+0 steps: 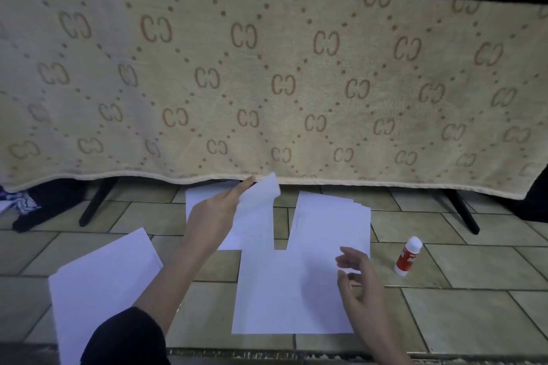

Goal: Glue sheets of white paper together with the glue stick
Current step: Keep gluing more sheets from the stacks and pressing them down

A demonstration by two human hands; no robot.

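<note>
Several white paper sheets lie on the tiled floor. My left hand [218, 210] reaches forward and pinches the far end of one sheet [258, 204], lifting its corner off the floor. My right hand [358, 278] rests with spread, relaxed fingers on the right edge of the near sheet [281, 290] in the centre. A stack of sheets [335, 222] lies fanned just beyond it. Another sheet [100, 284] lies at the near left. The red-and-white glue stick [408, 256] stands capped on the floor to the right of my right hand, apart from it.
A beige patterned blanket [267, 83] hangs over a stand right behind the papers, with black legs [98, 201] at left and right [462, 210]. Dark cloth [38, 207] lies at the far left. A metal floor grate [267, 354] runs along the near edge.
</note>
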